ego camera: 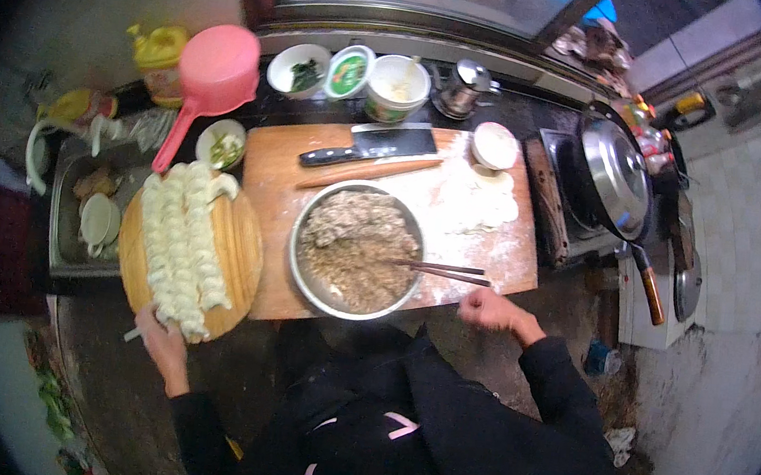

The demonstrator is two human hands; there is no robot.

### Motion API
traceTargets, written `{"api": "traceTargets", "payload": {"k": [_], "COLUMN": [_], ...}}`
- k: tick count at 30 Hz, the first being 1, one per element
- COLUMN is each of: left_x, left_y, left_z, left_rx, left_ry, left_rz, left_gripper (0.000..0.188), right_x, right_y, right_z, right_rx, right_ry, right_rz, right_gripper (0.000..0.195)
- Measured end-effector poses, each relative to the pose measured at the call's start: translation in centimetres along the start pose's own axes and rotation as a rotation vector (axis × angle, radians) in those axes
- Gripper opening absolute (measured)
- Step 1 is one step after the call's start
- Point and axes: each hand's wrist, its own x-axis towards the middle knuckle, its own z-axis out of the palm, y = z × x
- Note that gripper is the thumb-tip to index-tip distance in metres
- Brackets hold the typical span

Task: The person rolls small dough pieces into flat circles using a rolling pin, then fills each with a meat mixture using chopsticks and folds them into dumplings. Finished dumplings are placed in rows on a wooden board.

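Observation:
My left hand (160,345) is at the near rim of a round wooden board (244,250), by the closest dumplings; whether it grips the rim or a dumpling is unclear. Rows of pale folded dumplings (185,250) cover much of that board. A small white piece (132,334) sticks out beside the fingers. Loosely curled and blurred, my right hand (493,312) hovers off the near right edge of a rectangular wooden board (270,281), with nothing visible in it. Close by, dark chopsticks (450,271) lean out of a metal bowl (296,249) of minced filling (359,235).
Behind the bowl lie a cleaver (391,142), a wooden rolling pin (366,174) and floured dough wrappers (483,203), with a small flour bowl (495,145) touching them. A sink (60,240) and pink ladle (217,67) are left; a lidded wok (613,172) stands on the stove right.

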Motion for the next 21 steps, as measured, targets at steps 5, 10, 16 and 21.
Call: {"api": "traceTargets", "payload": {"k": [5,10,16,21], "left_x": [-0.7,-3.0,-5.3,-6.2], "left_y": [6.1,13.6,19.9,22.2], "left_z": [-1.3,1.5,4.5,5.1], "left_rx": [0.059,-0.19,-0.291,-0.432], "left_ry": [0.165,0.124,0.024,-0.033], "left_rz": [0.026,0.068,0.152,0.113], "left_gripper": [0.038,0.032,0.031,0.031], "right_x": [5.5,10.6,11.4,11.6], "right_y": [7.9,4.4,0.4,-0.5], "right_z": [-6.5,-7.9,-6.1,-5.4], "right_rx": [-0.03,-0.059,-0.616,-0.652], "right_ry": [0.952,1.141,1.137,0.972], "right_rz": [-0.039,-0.154,-0.355,-0.331], "right_gripper": [0.027,0.026,0.022,0.021]}}
